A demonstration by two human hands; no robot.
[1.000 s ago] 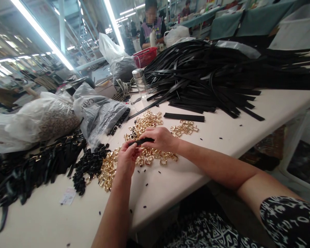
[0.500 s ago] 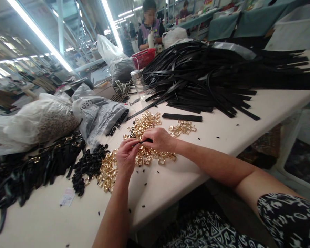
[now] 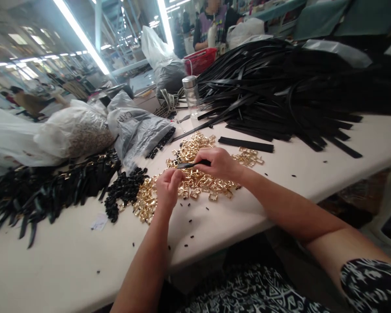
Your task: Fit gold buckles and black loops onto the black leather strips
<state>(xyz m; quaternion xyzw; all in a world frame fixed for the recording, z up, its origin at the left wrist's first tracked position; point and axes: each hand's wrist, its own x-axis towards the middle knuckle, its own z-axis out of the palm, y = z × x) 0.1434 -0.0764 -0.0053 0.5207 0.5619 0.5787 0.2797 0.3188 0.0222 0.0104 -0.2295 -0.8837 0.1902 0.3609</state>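
Note:
My right hand (image 3: pixel 217 163) is closed round a short black strap (image 3: pixel 189 165), whose end points left over the gold buckles. Just left of and below that end, my left hand (image 3: pixel 168 184) has its fingers pressed together; anything between them is too small to make out. Both hands are over a spread of gold rectangular buckles (image 3: pixel 195 145). A pile of small black pieces (image 3: pixel 125 191) lies to the left of my left hand. Behind my right hand is a flat black strip (image 3: pixel 246 144).
Long black straps (image 3: pixel 267 87) cover the back right of the table (image 3: pixel 68 269). A glass bottle (image 3: pixel 191 98), a grey bag (image 3: pixel 135 126) and a red basket (image 3: pixel 200 61) stand behind. Black straps with buckles (image 3: pixel 61 184) lie left. A person (image 3: pixel 211 26) sits across.
The view has shifted, so the table's things appear further right. My hands have moved apart, and the black strap now shows between them, held by my right hand.

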